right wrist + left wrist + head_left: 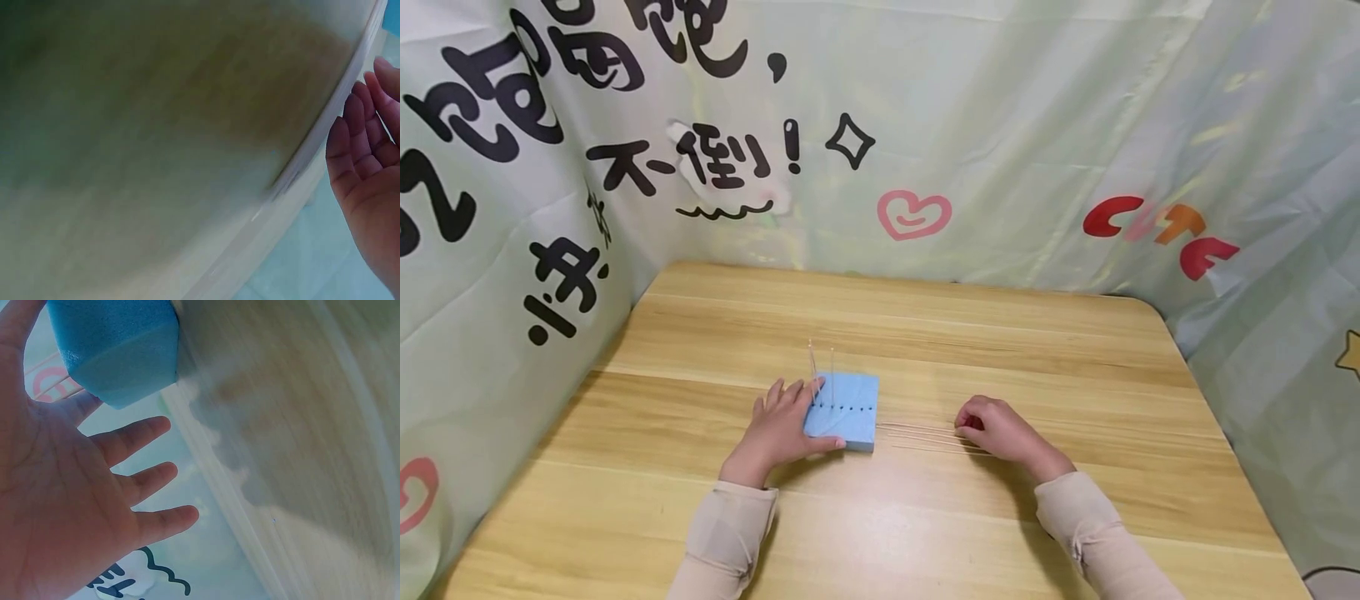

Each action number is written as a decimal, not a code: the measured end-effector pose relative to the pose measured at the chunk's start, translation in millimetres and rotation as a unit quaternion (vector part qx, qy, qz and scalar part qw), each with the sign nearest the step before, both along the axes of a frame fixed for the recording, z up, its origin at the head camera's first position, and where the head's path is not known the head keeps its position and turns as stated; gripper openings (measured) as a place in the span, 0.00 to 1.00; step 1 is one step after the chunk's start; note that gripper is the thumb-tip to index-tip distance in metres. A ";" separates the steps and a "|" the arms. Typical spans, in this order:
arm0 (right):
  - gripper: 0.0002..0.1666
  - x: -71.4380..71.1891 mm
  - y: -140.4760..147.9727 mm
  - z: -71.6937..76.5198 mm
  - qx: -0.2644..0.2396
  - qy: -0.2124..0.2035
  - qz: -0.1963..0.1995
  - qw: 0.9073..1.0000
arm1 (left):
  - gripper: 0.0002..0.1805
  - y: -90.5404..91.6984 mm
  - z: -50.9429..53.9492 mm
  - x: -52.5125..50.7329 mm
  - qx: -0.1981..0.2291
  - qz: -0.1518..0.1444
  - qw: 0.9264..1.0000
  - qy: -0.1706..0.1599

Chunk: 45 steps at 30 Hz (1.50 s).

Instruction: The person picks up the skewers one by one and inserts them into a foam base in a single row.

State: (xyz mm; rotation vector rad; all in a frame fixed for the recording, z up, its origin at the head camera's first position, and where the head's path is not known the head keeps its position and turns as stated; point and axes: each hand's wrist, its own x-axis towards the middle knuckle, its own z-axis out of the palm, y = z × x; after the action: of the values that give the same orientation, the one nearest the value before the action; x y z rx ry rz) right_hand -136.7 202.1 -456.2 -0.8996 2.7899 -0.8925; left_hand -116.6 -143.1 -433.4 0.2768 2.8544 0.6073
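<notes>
Block sits well inside table edges.

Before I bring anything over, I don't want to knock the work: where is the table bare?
Bare table runs between the blue block and the back curtain, down the right side beyond the right hand, and between the sleeves. The middle is crowded: left hand on block, upright sticks in it, lying sticks by the right hand.
</notes>
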 end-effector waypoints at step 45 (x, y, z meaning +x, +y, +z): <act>0.04 -15.9 -8.9 42.3 -0.078 0.088 -0.064 0.991 | 0.57 1.1 -3.8 1.3 -0.001 0.004 1.000 0.012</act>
State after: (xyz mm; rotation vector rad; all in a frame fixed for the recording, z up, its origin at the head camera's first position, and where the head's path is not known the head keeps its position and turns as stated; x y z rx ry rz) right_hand -152.6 193.2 -413.9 -0.8660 2.9914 -1.1153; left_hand -115.2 -142.0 -437.3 0.2743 2.8811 0.6070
